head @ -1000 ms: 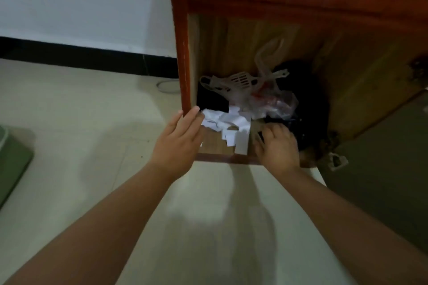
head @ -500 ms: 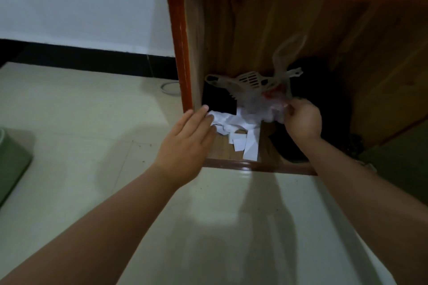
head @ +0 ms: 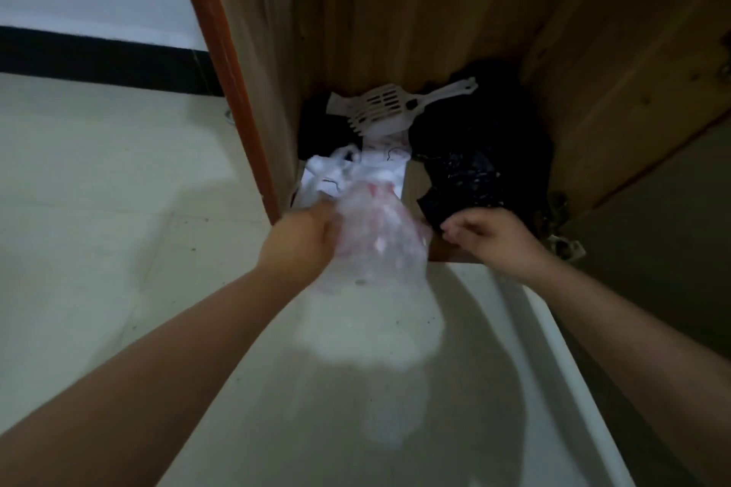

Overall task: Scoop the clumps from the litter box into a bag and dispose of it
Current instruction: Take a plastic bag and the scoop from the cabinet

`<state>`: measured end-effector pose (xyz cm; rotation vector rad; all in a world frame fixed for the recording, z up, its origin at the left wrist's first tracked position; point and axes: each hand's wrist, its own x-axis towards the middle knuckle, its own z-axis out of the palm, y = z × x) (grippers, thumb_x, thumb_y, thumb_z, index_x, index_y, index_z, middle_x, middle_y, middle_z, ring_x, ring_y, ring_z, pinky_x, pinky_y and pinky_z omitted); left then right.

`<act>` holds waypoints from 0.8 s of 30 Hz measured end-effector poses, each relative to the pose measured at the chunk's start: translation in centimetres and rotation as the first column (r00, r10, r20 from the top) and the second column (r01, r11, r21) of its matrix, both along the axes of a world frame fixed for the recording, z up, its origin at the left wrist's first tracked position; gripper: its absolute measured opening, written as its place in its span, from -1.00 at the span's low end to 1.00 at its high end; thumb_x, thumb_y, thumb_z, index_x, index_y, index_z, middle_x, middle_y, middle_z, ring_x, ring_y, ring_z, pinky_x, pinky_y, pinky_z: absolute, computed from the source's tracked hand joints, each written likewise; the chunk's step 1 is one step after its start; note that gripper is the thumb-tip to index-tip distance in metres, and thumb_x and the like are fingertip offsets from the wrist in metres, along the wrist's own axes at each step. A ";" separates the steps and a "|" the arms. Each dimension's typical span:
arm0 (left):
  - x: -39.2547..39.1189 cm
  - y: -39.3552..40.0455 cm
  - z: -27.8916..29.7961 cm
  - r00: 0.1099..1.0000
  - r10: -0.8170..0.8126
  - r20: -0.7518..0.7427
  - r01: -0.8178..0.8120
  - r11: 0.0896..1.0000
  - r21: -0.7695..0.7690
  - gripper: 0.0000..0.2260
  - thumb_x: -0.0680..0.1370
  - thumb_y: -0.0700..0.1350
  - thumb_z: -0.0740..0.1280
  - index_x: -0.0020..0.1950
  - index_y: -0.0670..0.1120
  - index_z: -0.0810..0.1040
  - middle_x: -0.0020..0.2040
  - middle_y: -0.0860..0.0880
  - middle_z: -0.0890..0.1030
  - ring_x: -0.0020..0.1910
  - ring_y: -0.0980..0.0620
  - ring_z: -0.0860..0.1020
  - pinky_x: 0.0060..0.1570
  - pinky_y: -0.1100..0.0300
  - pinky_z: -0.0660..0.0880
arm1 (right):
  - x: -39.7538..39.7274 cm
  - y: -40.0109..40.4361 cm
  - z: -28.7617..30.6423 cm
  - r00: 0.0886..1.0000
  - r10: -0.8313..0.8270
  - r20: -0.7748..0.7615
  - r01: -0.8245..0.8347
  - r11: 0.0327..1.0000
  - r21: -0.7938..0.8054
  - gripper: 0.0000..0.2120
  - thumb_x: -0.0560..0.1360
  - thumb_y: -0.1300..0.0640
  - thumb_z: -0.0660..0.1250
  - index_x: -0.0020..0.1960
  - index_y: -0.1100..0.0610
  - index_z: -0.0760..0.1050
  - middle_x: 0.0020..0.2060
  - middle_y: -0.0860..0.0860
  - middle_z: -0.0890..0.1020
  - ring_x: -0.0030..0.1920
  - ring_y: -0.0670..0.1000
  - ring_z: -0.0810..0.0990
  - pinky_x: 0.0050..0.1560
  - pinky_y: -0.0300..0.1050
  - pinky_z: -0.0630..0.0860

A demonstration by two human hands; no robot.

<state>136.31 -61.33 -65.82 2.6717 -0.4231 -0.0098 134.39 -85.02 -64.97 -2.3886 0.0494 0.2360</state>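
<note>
A clear bag (head: pixel 375 237), blurred, is held by the left hand (head: pixel 304 241) at the front edge of a wooden cabinet (head: pixel 435 32); the fingers are curled into the plastic at the bag's left side. The right hand (head: pixel 486 235) is seen just right of the bag, fingers loosely curled; whether thumb and fingertips pinch anything cannot be told. Inside the cabinet a white slotted scoop (head: pixel 389 107) lies at the back, handle pointing up-right, resting on white paper (head: pixel 379 162). A black bag (head: pixel 474 162) lies to the right of the paper, near the right hand. A pale tiled floor (head: pixel 99 190) is seen below and to the left. The litter box is out of view.
</note>
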 end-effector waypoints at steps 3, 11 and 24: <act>2.2 -0.1 0.9 0.991 0.073 0.108 -0.101 0.953 0.285 -0.79 0.53 -0.22 0.20 0.09 -0.20 0.56 -0.14 -0.19 0.63 -0.19 -0.21 0.60 -0.27 0.13 0.49 | 5.3 0.5 -0.9 0.992 0.085 0.095 -0.059 0.968 -0.242 -0.79 0.54 0.26 0.23 -0.02 0.37 0.58 -0.03 0.23 0.65 0.00 0.15 0.59 -0.02 -0.19 0.43; 4.3 0.2 1.0 0.986 -0.160 0.046 0.091 0.747 0.658 -0.68 0.59 -0.15 0.13 0.34 -0.16 0.38 0.30 -0.11 0.45 0.32 -0.12 0.34 0.31 0.10 0.20 | 18.2 4.1 -6.4 0.989 0.138 0.058 -0.070 0.770 -0.634 -0.51 0.52 0.00 0.22 0.34 0.25 0.32 0.29 0.24 0.41 0.28 0.24 0.40 0.26 0.05 0.41; 4.2 1.1 0.0 0.964 -0.193 0.185 0.053 0.816 0.575 -0.78 0.31 -0.11 0.19 -0.35 -0.01 0.64 -0.34 0.09 0.59 -0.30 0.12 0.55 -0.17 0.29 0.35 | 22.3 4.7 -5.3 0.983 0.174 -0.052 -0.130 0.475 -0.870 -0.69 0.37 0.26 0.12 -0.10 0.33 0.60 -0.14 0.29 0.65 -0.26 0.24 0.65 -0.30 -0.04 0.60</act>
